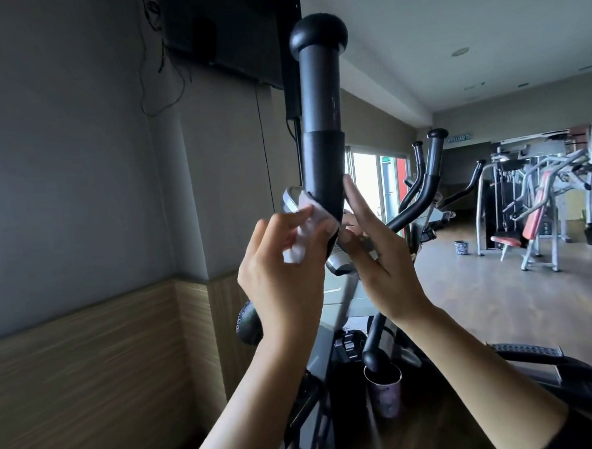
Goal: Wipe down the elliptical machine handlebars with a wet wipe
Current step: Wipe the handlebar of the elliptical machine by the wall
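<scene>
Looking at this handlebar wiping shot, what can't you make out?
All in the head view:
1. The wet wipe: blurred, and partly covered by the fingers of the left hand.
2. The handlebar lower down: hidden behind the left hand and the right hand.
3. The far wall sign: too small to read.
4. The cup below: dim, contents unseen.

To the left of the upright handlebar (321, 120) the air is free up to the grey wall (62, 168); to its right it is free up to the next handlebars (433, 162). A black post (290, 70) stands close behind it. Lower, the left hand (280, 280) with the wet wipe (301, 239) and the right hand (382, 257) crowd the bar from both sides.
</scene>
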